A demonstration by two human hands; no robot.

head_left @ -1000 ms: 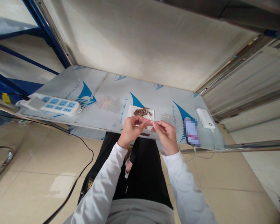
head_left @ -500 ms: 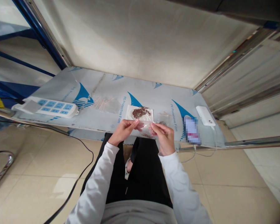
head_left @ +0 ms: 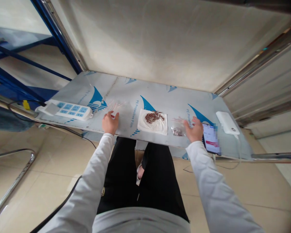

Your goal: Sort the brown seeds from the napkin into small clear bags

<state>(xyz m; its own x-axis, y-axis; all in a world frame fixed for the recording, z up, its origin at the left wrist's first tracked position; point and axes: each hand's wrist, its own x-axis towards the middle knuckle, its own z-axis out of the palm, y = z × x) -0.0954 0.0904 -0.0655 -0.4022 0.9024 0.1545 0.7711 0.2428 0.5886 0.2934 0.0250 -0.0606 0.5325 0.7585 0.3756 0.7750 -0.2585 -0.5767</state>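
Observation:
My left hand [head_left: 109,122] lies on the table's left half, its fingertips touching a loose pile of empty clear bags [head_left: 117,107]. My right hand [head_left: 194,129] hovers with fingers spread just right of a small clear bag [head_left: 177,131] that holds brown pieces and lies flat on the table. Between my hands sits a white sheet [head_left: 155,126] with a heap of small brown parts [head_left: 153,116] on it. Neither hand grips anything that I can see.
The table [head_left: 126,87] is covered in printed protective film. A white-and-blue power strip [head_left: 66,110] lies at the left edge with a black cable running to the floor. A phone [head_left: 211,139] and a white power bank [head_left: 227,122] lie to the right. A wall stands behind.
Both hands held the small bag together near the table's front edge. They have parted: the bag lies on the table at the right, and my left hand has moved left onto the empty bags.

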